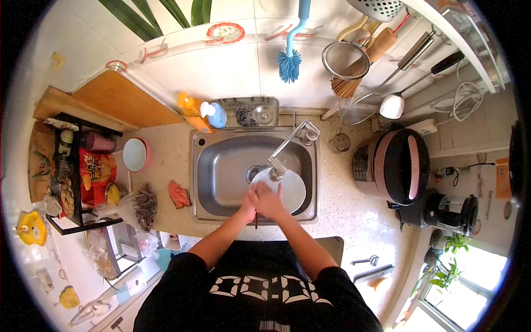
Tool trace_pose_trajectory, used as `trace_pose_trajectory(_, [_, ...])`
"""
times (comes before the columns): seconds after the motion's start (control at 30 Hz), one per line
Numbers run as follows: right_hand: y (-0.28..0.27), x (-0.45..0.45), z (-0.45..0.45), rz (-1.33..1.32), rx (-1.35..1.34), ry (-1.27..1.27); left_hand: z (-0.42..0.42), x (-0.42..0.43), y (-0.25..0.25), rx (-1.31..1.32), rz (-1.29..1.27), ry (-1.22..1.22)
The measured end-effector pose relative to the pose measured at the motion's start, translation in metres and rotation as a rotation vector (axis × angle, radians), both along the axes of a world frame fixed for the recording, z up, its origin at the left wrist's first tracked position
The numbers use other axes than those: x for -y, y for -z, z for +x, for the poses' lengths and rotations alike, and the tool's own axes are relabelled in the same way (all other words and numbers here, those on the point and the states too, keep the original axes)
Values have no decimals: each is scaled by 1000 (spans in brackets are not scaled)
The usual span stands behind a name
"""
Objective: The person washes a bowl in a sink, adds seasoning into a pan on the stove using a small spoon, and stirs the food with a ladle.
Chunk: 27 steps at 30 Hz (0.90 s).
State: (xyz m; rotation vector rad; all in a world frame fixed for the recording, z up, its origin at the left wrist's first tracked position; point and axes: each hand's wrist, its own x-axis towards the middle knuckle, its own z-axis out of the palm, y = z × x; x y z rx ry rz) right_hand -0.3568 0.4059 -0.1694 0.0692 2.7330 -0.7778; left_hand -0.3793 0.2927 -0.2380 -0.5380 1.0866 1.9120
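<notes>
A person's two bare hands meet over the near part of a steel sink [218, 166] set into a speckled desk [337, 177]; a round white bowl [292, 193] sits in the sink's near right corner, just beyond and to the right of the joined grip; being round, it shows no long axis; the right hand [267, 201] is nearer to it and overlaps its left side, while the left hand [249, 206] is pressed against the right; fingers look partly curled, but I cannot tell whether either hand is closed on anything; a thin dark stick [256, 220] shows below them, pointing toward the sink's near edge; the faucet [287, 143] reaches in from the far right corner, its spout over the bowl's far side, standing in the way from above; a coral cloth [178, 195] lies beside the sink's left edge; two bottles, orange [193, 112] and blue [217, 116], stand by its far left corner.
</notes>
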Motion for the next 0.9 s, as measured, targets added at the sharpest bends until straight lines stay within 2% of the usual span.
trace_pose_trajectory(0.03, [0, 3, 4, -17, 3, 2, 1, -9, -15, -20, 4, -69])
trace_pose_trajectory(0.1, [-8, 7, 13, -54, 15, 7, 2, -1, 12, 11, 190, -3])
trace_pose_trajectory(0.13, [-29, 2, 15, -137, 90, -8, -3, -3, -7, 110, 157, -19])
trace_pose_trajectory(0.2, [-55, -8, 28, -107, 176, -50, -15, -8, -42, 303, 94, -49])
trace_pose_trajectory(0.23, [-59, -14, 35, -90, 218, -69, -17, -2, -18, 215, 29, -5])
trace_pose_trajectory(0.3, [-58, -29, 53, -29, 138, -59, -21, 11, 28, 47, -102, 79])
trace_pose_trajectory(0.43, [-35, -68, 72, 169, 12, -69, -33, 5, -2, -19, -335, 90])
trace_pose_trajectory(0.5, [-15, -76, 73, 187, -109, -46, -34, 5, -8, -52, -446, 85])
trace_pose_trajectory(0.57, [-5, -84, 68, 309, -198, -80, -41, 1, -36, -116, -536, 113])
trace_pose_trajectory(0.7, [17, -114, 32, 227, 92, 104, -50, 10, -38, -214, -563, 105])
trace_pose_trajectory(0.77, [14, -127, -1, 312, -70, 135, -51, 8, -59, -195, -551, 90])
trace_pose_trajectory(0.83, [-22, -133, -42, 332, -50, 111, -49, 11, -72, -224, -570, 118])
trace_pose_trajectory(0.9, [-5, -141, -84, 459, 44, 4, -47, 18, -75, -303, -617, 196])
